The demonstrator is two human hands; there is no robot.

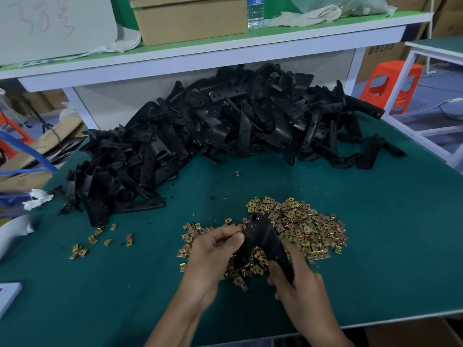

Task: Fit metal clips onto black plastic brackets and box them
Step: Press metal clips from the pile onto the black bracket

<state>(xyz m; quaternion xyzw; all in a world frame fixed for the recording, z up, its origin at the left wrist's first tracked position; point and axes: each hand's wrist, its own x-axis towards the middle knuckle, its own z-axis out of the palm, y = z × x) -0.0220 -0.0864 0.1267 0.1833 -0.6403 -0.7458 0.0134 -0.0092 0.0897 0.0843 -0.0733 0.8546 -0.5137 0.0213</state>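
A black plastic bracket [263, 236] is held upright over the heap of gold metal clips [305, 229] on the green table [375, 221]. My right hand [298, 281] grips the bracket's lower end. My left hand [213, 249] curls its fingers against the bracket's upper left edge, with its fingertips pinched together there; whether a clip is between them I cannot tell. A big pile of black brackets [213, 136] fills the back of the table.
A few loose clips [100, 240] lie at the left. A cardboard box [190, 18] and a water bottle [255, 11] stand on the shelf above. An orange stool [390, 83] is at the right, cardboard and blue tubing [32, 156] at the left.
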